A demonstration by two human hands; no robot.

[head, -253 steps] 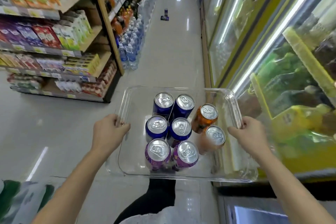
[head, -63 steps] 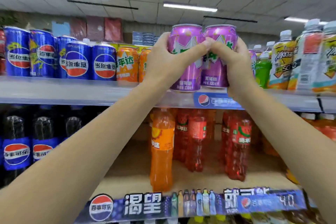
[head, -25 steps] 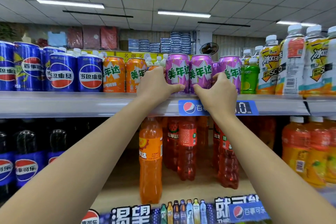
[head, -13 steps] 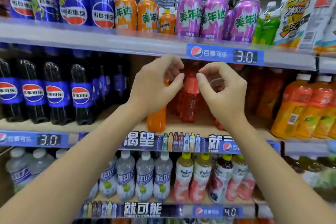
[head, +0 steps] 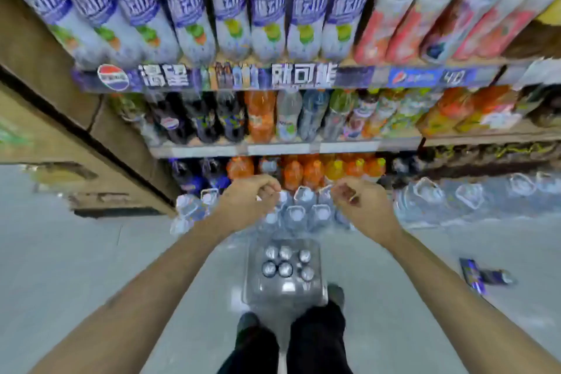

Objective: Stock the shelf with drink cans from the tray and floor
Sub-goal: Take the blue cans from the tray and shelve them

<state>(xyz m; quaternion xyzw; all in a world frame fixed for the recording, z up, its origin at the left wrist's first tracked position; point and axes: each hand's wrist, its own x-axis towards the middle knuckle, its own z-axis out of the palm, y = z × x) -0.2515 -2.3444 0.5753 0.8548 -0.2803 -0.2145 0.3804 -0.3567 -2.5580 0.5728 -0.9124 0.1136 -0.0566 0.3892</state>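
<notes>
- Head view: the clear plastic tray [head: 315, 291] sits on the grey floor [head: 91, 267] just in front of the person's feet, with six silver-topped drink cans [head: 285, 261] standing upright in its far half.
- A dark blue can [head: 485, 276] lies on its side on the floor, well apart to the right.
- The left hand [head: 249, 203] and right hand [head: 358, 203] hang above the tray, each loosely curled with fingers apart, holding nothing.
- Advice: lower both hands straight down, take one outer can per hand by its sides, lift vertically so neighbours do not tip.
- The picture is blurred, so can colours stay uncertain.
</notes>
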